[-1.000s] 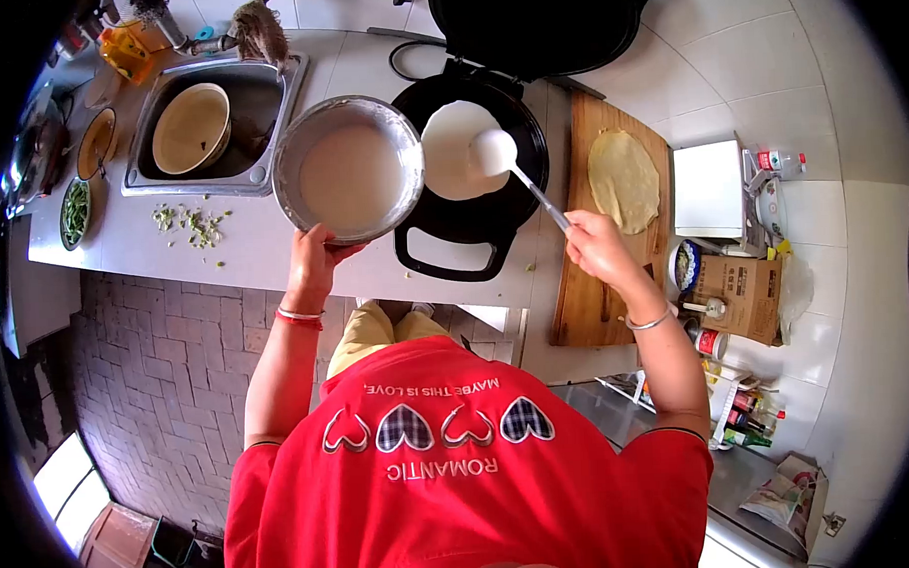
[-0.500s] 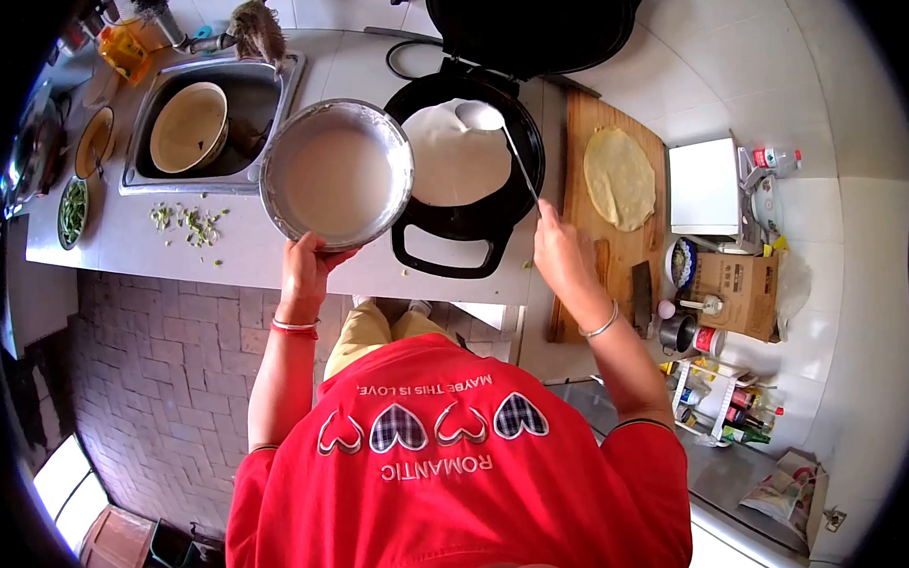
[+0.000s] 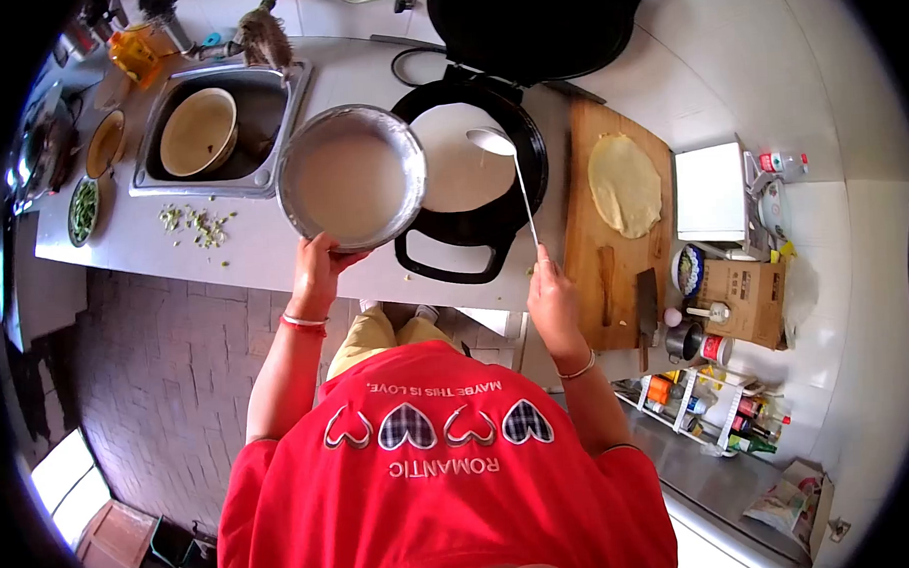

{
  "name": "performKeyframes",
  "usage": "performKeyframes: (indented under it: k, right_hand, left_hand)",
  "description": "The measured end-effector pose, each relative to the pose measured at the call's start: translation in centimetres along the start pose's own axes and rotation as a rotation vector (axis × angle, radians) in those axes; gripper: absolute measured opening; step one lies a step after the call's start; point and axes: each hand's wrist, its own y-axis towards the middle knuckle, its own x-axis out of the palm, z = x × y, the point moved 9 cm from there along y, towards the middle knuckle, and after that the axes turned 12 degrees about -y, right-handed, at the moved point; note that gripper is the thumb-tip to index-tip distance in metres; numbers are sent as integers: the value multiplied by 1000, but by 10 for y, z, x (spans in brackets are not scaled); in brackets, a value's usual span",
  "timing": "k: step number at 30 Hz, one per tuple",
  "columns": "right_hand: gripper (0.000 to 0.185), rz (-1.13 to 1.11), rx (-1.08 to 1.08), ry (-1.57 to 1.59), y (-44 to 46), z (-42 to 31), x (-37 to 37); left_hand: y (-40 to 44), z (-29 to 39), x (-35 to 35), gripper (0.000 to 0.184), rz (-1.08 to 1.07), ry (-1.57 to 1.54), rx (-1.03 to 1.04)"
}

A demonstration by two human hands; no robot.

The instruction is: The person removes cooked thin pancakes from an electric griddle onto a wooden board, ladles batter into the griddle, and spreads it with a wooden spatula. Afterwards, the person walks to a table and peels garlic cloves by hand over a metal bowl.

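Observation:
My left hand grips the near rim of a metal bowl of pale batter, held beside and partly over the left edge of the black griddle. My right hand is closed around the end of a long-handled ladle, whose round head is over the griddle. A wide round layer of white batter lies on the griddle under the ladle. The griddle's black lid stands raised at the back.
Right of the griddle, a wooden board bears a flat pancake and a cleaver. On the left are a sink with a basin, chopped scraps and a dish of greens. A cardboard box sits far right.
The ladle has moved across the batter, and my right hand has come lower and closer to my body. The batter layer has spread wider. The bowl stays in my left hand.

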Motion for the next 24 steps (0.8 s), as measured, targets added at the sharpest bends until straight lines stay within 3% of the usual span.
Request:
performKeyframes:
  k: [10,13,14,18,22,24]
  right_hand:
    - [28,-49,137,189,-8,28,11]
    - [27,-42,287,488,-11,36,-3]
    - [28,-96,441,921,-15,36,1]
    - [31,-258,594,1368,-13,12,-37]
    - [33,-176,504,1157,-13,-14,-59]
    - [36,-93,284,858,-6,-28,-55]
  left_hand:
    - [15,-6,20,37,-48,-2,-18]
    - [14,-7,29,39,-64,12,5]
    - [14,-7,34,41,-79,28,13]
    - [15,-10,49,39,-99,16,-32]
    - [21,-26,48,37,-125,-67,-104]
    - [22,-28,51,38,-99,-64,-114]
